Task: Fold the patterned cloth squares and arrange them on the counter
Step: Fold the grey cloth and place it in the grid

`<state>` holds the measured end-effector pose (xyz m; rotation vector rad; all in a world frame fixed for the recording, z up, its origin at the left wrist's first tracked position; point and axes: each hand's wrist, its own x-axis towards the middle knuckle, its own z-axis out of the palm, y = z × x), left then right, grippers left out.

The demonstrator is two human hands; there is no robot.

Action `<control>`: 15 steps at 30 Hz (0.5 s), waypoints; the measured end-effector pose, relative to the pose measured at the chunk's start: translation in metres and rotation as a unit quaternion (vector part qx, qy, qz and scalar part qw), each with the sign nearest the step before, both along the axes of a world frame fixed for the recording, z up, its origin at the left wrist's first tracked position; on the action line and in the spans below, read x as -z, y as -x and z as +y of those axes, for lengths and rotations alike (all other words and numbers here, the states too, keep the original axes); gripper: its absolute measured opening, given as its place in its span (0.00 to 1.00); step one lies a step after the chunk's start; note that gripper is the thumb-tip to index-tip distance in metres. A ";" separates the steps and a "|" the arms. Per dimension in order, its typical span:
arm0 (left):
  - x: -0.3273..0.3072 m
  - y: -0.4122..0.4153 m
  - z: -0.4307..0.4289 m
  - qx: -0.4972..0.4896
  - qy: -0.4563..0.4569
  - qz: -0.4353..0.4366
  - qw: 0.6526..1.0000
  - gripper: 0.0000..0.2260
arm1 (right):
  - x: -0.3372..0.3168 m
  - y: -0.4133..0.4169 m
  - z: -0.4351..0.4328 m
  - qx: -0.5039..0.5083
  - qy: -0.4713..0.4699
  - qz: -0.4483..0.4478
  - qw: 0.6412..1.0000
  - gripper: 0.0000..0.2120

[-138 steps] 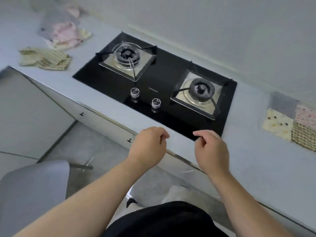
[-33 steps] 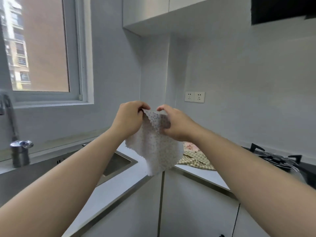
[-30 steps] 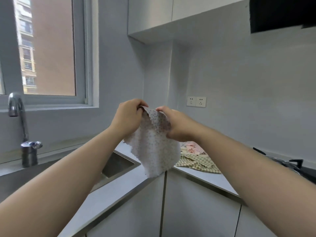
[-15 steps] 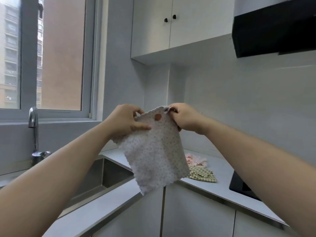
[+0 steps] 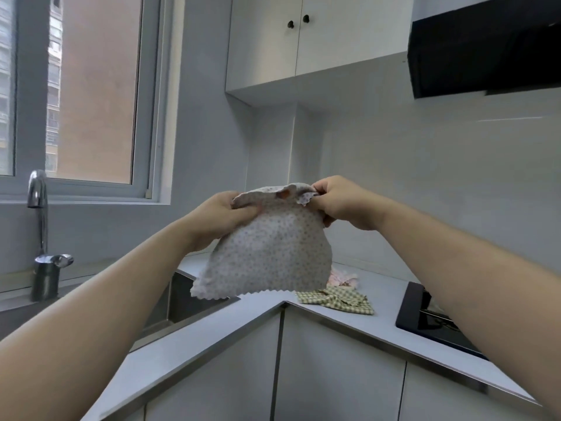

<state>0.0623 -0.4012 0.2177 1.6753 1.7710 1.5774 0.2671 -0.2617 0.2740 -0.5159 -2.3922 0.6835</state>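
**Dotted cloth held up in 2 hands above the counter corner**

The left hand (image 5: 218,217) and right hand (image 5: 343,205) hold 1 dotted cloth (image 5: 270,256) in the air at chest height, in front of the corner where 2 runs of counter (image 5: 212,332) meet. The left hand grips the cloth's top left edge, with its fingers curled across the front of the fabric. The right hand pinches the top right corner, fingers curled tight and thumb on the near side. Between the hands the top edge sags and bunches, and a small pinkish patch shows at the fold. The rest of the cloth hangs down as a rounded sheet, pale with small dots. Its zigzag bottom edge hangs free and touches nothing.

On the counter behind the cloth and to its right lie 2 more pieces. A checked cloth (image 5: 337,300) lies crumpled near the counter's front edge. A pink cloth (image 5: 341,278) sits just behind it, partly hidden by the dotted cloth.

A black hob (image 5: 425,317) is set into the counter to the right, partly behind the right forearm. A sink (image 5: 182,299) is sunk into the left run, with a chrome tap (image 5: 42,238) beside it under a window (image 5: 91,86). White wall cabinets (image 5: 288,41) hang above the corner, and a black hood (image 5: 485,47) sits at upper right.
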 end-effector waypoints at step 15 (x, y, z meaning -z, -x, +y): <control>0.097 0.067 0.108 -0.034 0.020 -0.297 0.954 0.07 | 0.139 0.096 0.124 0.090 0.227 0.132 0.961 0.17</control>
